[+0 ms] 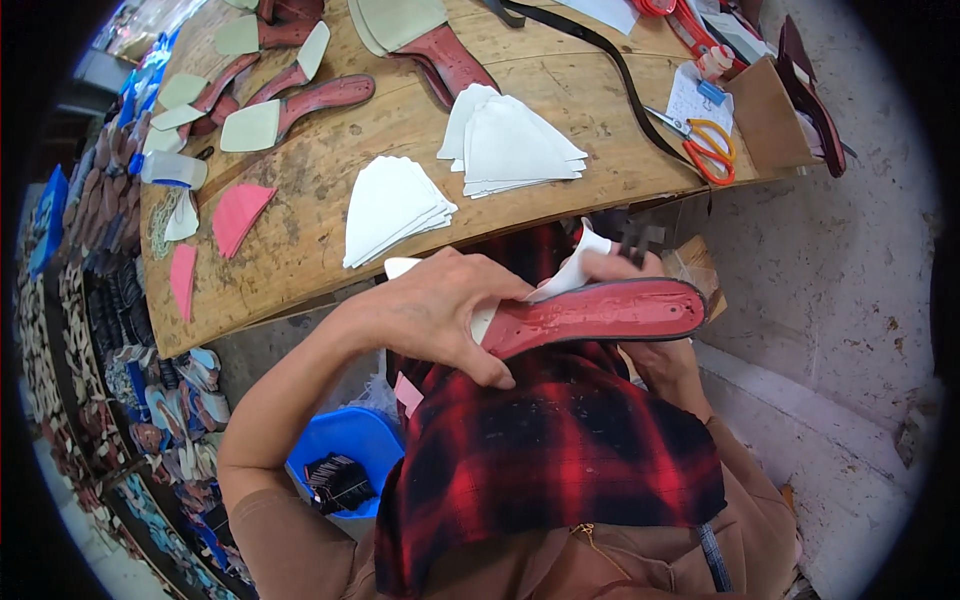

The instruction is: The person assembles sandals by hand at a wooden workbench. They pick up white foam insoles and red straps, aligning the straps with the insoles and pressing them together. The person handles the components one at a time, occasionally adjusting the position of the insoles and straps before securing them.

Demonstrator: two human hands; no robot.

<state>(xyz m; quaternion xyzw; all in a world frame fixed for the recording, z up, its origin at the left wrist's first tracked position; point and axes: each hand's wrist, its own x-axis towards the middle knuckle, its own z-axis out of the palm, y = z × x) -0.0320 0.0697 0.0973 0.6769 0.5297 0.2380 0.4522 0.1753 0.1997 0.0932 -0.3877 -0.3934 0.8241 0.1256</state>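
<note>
My left hand [435, 305] is closed on the front end of a red shoe insole [600, 312] with a dark edge, its thumb on the near side. The insole lies across above my lap, heel end to the right, its red face shiny. A thin white piece [577, 268] curls up along its far edge. My right hand [625, 267] is partly hidden behind the heel, with bent fingers beside the white piece. At those fingers is a dark, blurred tool [642, 238]; its kind is unclear. A red-and-black checked cloth [540, 430] covers my lap.
On the wooden table [310, 200] lie white cut pieces [395, 212], more white pieces [515, 145], pink pieces [242, 218] and several insoles [325, 95]. Orange-handled scissors [710, 150] lie near a cardboard box [770, 115]. A blue bin [360, 440] stands at lower left.
</note>
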